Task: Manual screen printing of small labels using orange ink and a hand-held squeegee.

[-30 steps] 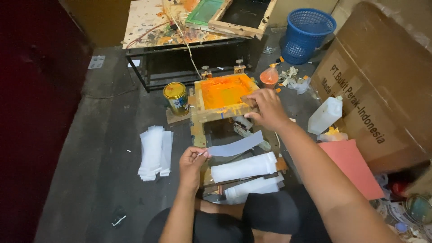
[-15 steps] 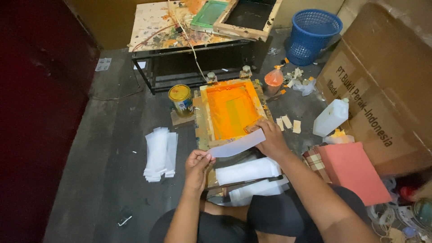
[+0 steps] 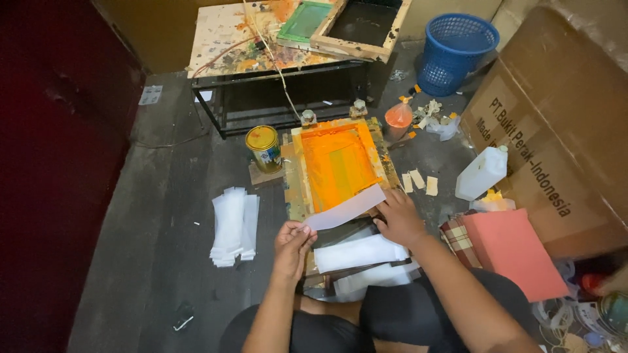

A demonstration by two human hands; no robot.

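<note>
So a white paper strip (image 3: 347,208) is being held at its left end by the left hand (image 3: 292,242), fingers pinched shut on the corner. The strip is laid at a slant across the near edge of the orange printing screen (image 3: 337,163), which is sat flat on the floor. The right hand (image 3: 399,219) is pressed down just at the near right corner of that screen, fingers spread fairly wide, right beside the strip's right end; whether it's actually touching the paper can't be told.

Everything else, placed off the screen: a yellow-lidded paint tin (image 3: 263,147) is stood just to its left, on a scrap of board. A stack of white sheets (image 3: 232,225) is laid out on the floor further left and nearer the person. Two more bundles of white paper (image 3: 360,252) are seen just on the near side of the screen, between the two arms. An orange plastic bag (image 3: 398,119) is propped at the far right corner of the screen, and a few small tape pieces (image 3: 418,182) are scattered just to its right. A white jug (image 3: 481,173) is found further right, with a pink folder (image 3: 517,252) near it. Behind the screen a paint-stained counter (image 3: 229,39) is seen, and a blue basket (image 3: 454,49) off to the far right
</note>
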